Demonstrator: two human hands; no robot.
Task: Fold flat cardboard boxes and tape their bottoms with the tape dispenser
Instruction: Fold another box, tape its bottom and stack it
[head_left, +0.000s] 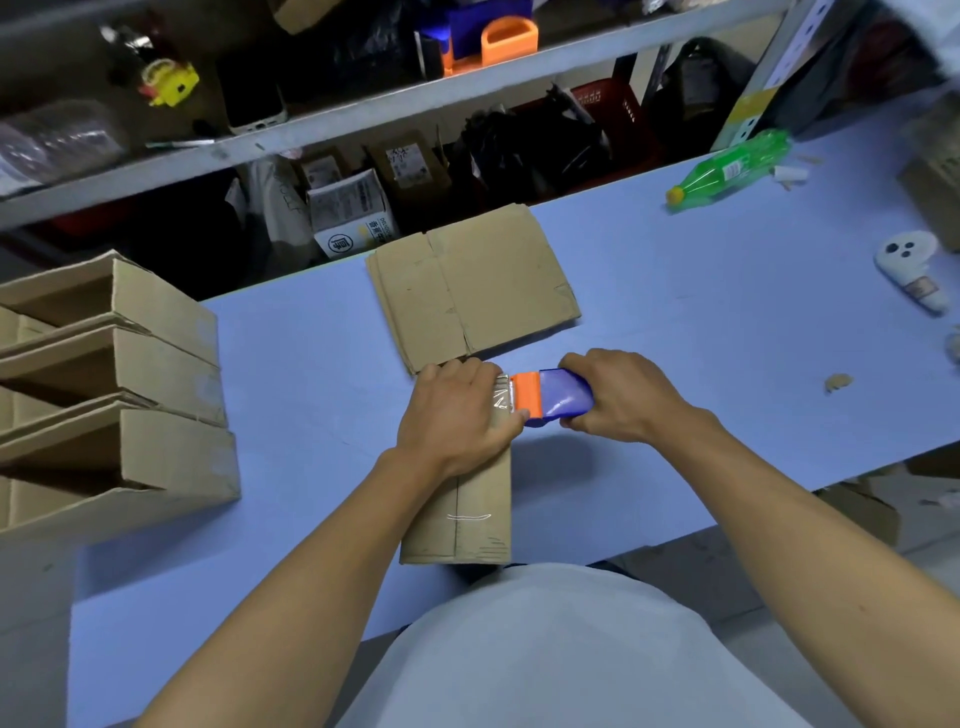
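A folded box lies on the blue tabletop, close to the person's body, with its bottom seam turned up so the tape can go along it. The left hand rests flat on the far end of this box, fingers spread and lightly bent; I judge that it presses the flaps and the loose end of clear tape down, so nothing lifts. The right hand grips the blue and orange tape dispenser, fingers curled round its body, and the orange blade end touches the box edge just beside the left hand. This looks like the start or the end of a tape strip; which one I cannot tell.

A stack of flat boxes waits just beyond the hands, within easy reach for the next fold. At the left, several finished boxes lie on their sides with open mouths turned left; their insides show nothing. A green bottle lies far right.
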